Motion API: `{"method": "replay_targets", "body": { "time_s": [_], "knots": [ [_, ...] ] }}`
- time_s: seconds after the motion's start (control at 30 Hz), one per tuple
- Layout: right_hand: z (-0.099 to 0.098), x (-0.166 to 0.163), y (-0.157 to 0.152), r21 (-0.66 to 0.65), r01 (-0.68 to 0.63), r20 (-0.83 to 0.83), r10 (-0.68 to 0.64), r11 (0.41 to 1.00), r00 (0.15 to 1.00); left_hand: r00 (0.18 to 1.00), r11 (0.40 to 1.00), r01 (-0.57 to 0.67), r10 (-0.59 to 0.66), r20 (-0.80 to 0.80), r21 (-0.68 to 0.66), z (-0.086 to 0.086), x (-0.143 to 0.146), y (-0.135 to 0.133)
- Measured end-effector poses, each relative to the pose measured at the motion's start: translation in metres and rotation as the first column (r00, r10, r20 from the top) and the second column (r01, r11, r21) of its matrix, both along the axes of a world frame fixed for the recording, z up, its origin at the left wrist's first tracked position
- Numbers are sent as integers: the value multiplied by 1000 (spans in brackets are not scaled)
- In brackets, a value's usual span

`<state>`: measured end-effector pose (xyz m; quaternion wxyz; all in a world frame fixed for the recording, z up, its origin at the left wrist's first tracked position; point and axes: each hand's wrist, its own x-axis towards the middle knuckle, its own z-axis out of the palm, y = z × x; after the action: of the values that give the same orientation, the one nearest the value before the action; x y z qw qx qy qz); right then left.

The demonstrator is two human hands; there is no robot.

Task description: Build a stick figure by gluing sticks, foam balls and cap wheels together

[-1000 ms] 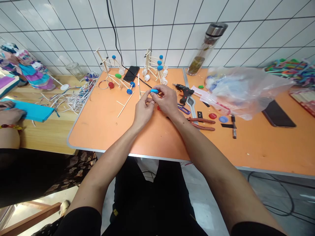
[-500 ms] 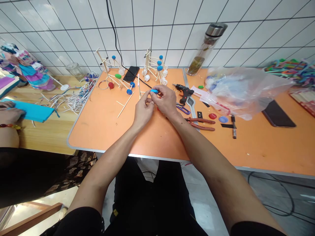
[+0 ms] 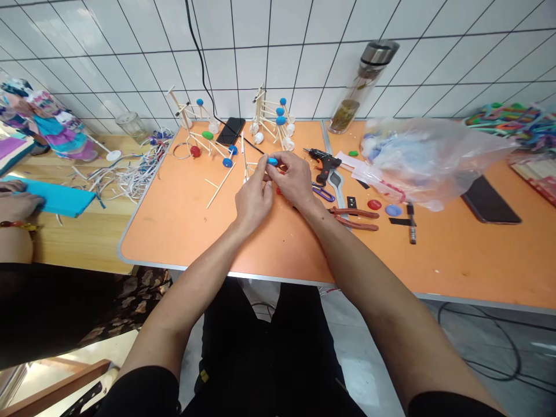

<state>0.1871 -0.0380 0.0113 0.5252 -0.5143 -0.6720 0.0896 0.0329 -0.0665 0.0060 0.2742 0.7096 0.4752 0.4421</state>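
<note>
Both my hands meet over the middle of the orange table (image 3: 182,220). My right hand (image 3: 294,179) pinches a small blue bottle cap (image 3: 272,161) between thumb and fingers. My left hand (image 3: 254,196) is closed too, its fingertips pressed against the same cap from the left; something thin may be held there, but I cannot make it out. A red cap shows just under my right hand. Thin wooden sticks (image 3: 221,185) lie on the table to the left of my hands.
Two stick-and-cap models (image 3: 204,136) (image 3: 273,121) stand at the back by a black phone (image 3: 230,131). A glue gun (image 3: 324,160), red-handled pliers (image 3: 356,219), loose caps and a plastic bag (image 3: 430,156) lie right. Another person's hand (image 3: 17,202) rests on blue paper at left.
My left hand has shifted slightly up toward the cap and closed in on it. My right hand stays where it was, still holding the cap.
</note>
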Motion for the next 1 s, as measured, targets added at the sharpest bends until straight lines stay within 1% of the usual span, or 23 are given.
{"method": "replay_targets", "body": {
  "time_s": [0.03, 0.1, 0.23, 0.37, 0.6, 0.87, 0.93, 1.0],
  "knots": [
    [0, 0, 0, 5, -1, -5, 1, 1000, 1000, 999, 1000, -11, 12, -39, 14, 0, 0, -1],
    [0, 0, -1, 9, -1, -7, 1, 1000, 1000, 997, 1000, -24, 24, -68, 9, 0, -1, -2],
    [1, 1, -2, -1, -15, 5, 15, 1000, 1000, 998, 999, -32, 30, -50, -22, 1, 0, 0],
    [1, 2, -2, 12, -27, -13, 27, 1000, 1000, 998, 998, -26, 23, -64, -55, 3, 0, 1],
    [1, 2, -1, 14, -46, -61, 46, 999, 997, 999, 997, -9, 7, -32, -71, 2, 0, 2],
    [-4, 4, 1, 14, -73, -103, 74, 997, 992, 1000, 997, -11, 8, -31, -83, 6, 1, 1],
    [-4, 6, 2, 3, -84, -114, 83, 996, 990, 1000, 997, -9, 7, -22, -83, 5, 1, 1],
    [-4, 11, 3, -10, -97, -159, 95, 995, 983, 1000, 997, -1, 1, 5, -82, 3, 1, 3]
  ]
}}
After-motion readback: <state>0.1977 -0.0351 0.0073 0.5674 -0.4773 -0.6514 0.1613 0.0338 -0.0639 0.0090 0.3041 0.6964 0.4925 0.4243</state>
